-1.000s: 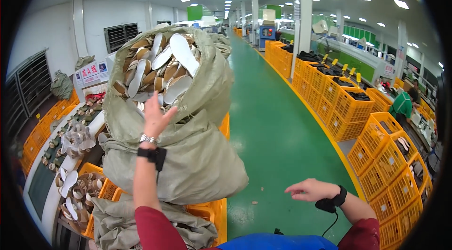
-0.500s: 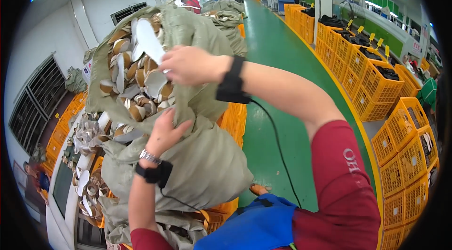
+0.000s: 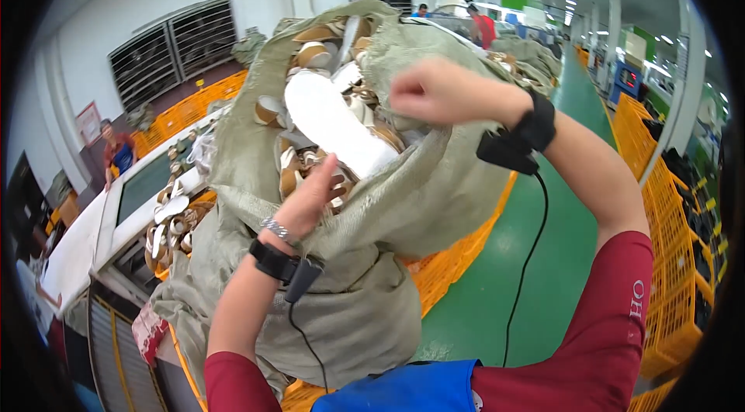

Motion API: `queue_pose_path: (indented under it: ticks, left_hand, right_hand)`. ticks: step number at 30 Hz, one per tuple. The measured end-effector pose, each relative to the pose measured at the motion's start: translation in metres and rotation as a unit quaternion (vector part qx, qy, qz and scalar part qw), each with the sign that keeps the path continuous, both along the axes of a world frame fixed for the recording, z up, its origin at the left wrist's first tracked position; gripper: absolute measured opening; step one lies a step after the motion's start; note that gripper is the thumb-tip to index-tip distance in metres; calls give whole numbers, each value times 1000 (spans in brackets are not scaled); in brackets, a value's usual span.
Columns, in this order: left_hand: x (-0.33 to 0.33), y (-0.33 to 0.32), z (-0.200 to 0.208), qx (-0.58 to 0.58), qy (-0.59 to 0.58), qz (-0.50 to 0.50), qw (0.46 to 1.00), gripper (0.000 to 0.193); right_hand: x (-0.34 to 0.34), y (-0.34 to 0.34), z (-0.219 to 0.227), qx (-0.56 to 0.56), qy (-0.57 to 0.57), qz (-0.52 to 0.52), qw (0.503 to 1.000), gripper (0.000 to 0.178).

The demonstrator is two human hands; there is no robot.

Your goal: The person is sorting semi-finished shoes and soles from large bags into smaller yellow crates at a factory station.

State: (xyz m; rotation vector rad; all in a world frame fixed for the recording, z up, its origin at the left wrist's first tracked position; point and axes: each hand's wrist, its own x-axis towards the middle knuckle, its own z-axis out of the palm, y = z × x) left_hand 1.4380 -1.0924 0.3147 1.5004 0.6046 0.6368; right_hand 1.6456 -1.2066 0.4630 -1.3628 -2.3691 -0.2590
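Note:
A wide-mouthed green-grey woven sack [image 3: 466, 171] stands in front of me, filled with brown and white shoe parts [image 3: 314, 55]. On top of them lies a large white insole [image 3: 334, 121], slanting down toward the sack's near rim. My left hand [image 3: 310, 196] is at that rim beside the insole's lower end, thumb raised and fingers apart. Over the sack's right side hovers my right hand [image 3: 446, 91], fingers curled in, with nothing showing in them and a gap between it and the insole. Both wrists wear black straps with cables.
Orange crates [image 3: 660, 257] line the right side of the green aisle [image 3: 543, 257]. More shoe parts [image 3: 177, 218] lie left of the sack, beside a long white-edged table [image 3: 109, 237]. A person in a blue apron [image 3: 122, 154] stands at the far left.
The view has swung left. My right hand has come away from the white insole, which now lies across the pile. My left hand has stayed by the sack's near rim.

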Motion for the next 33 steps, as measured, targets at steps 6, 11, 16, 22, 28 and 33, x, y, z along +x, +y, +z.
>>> queue_pose_path:
  ticks: [6, 11, 16, 22, 28, 33]
  left_hand:
    - [12, 20, -11, -206, -127, -19, 970, 89]
    - [13, 18, -16, -228, -191, -28, 954, 86]
    - [8, 20, -21, -190, -153, -36, 969, 86]
    - [12, 48, -30, -203, -311, -71, 926, 71]
    - [-6, 30, -29, -286, -369, -64, 882, 53]
    - [-8, 35, -37, -260, -386, -53, 884, 61]
  right_hand:
    - [-61, 124, 12, -67, -29, 126, 989, 38]
    - [35, 95, 27, 2, -209, -103, 973, 51]
    - [71, 51, 46, -76, -104, -151, 980, 58]
    - [-3, 108, 21, -264, 51, -69, 961, 40]
    - [34, 157, 13, -233, 160, -127, 951, 21]
    - [64, 213, 20, 83, -46, -220, 971, 36]
